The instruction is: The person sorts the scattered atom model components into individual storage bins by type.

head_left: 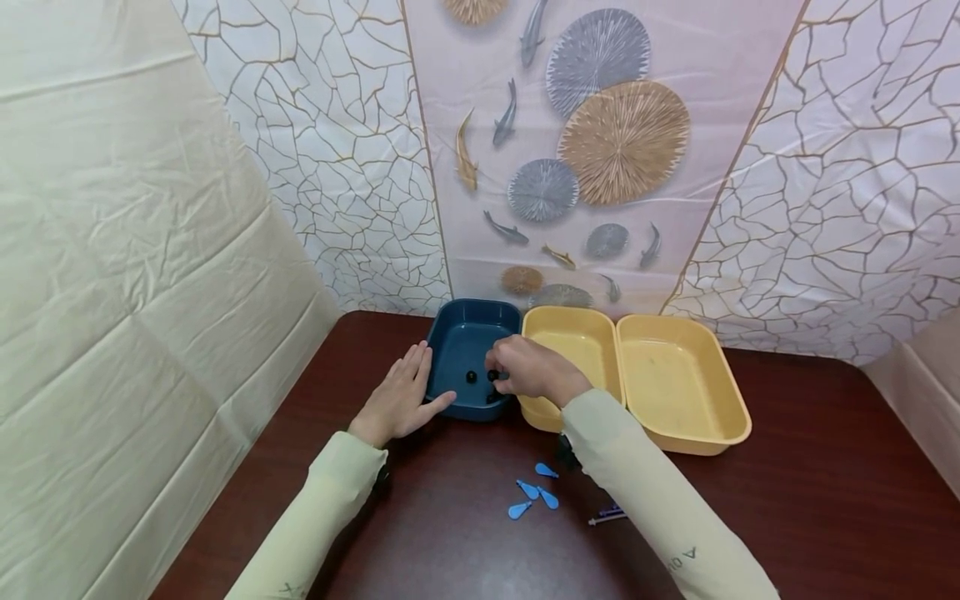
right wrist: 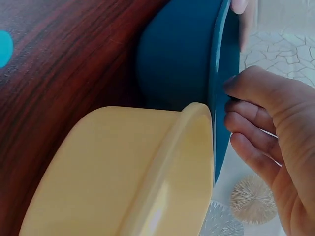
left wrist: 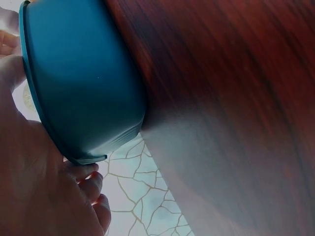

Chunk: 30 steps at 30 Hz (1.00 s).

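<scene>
My left hand (head_left: 397, 396) lies with straight fingers along the left rim of the dark blue tray (head_left: 454, 333), its thumb at the near corner. In the left wrist view that hand (left wrist: 39, 182) touches the tray's outer wall (left wrist: 83, 73). Over the tray's right side, my right hand (head_left: 531, 367) has curled fingers and pinches a small black ball (head_left: 492, 376) between thumb and fingertips. Another black ball (head_left: 471, 377) lies on the tray floor, with a further dark piece (head_left: 491, 397) near the front wall. In the right wrist view the right hand (right wrist: 275, 123) mostly hides its fingertips.
Two yellow trays, a middle one (head_left: 573, 321) and a right one (head_left: 682, 383), stand beside the blue tray. Several blue drop-shaped pieces (head_left: 527, 489) lie on the dark wooden table (head_left: 450, 533). Thin purple and pale sticks (head_left: 609, 517) lie partly under the right sleeve. Patterned cloth hangs behind.
</scene>
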### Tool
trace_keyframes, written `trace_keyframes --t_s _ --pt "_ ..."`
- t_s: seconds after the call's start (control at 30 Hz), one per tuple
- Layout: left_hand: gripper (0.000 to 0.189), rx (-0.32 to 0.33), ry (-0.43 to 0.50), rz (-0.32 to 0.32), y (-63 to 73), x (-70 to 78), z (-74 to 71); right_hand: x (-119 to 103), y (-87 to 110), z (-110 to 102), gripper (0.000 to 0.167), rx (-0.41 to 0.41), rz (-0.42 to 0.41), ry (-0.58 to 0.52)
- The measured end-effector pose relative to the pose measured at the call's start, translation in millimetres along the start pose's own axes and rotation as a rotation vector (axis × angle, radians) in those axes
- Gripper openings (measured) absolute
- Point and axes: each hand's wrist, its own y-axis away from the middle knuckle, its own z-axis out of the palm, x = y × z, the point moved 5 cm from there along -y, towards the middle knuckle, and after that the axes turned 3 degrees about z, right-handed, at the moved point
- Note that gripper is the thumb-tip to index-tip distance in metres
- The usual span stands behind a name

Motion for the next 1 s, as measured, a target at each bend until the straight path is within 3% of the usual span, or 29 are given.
trace_keyframes --t_s 0.2,0.37,0.63,0.8,1.0 --pt "0.097 -0.004 0.000 -0.001 0.5 -0.5 1.7 2.3 0.4 -6.6 0.025 0.005 0.005 -0.010" --pt "0.097 -0.011 0.010 0.000 0.7 -0.5 2.3 1.4 13.8 -19.6 0.023 0.028 -0.017 -0.023" --pt "0.097 -0.011 0.002 0.000 1.1 -1.6 1.8 -2.5 49.1 -44.2 0.020 0.031 -0.037 -0.046" --pt "0.097 -0.010 -0.003 0.000 1.0 -1.8 2.1 -6.0 75.2 -53.7 0.020 0.008 -0.086 0.004" --pt "0.097 -0.008 -0.016 -0.003 -1.2 -1.8 1.9 -4.7 107.5 -60.7 0.021 -0.040 -0.073 0.053"
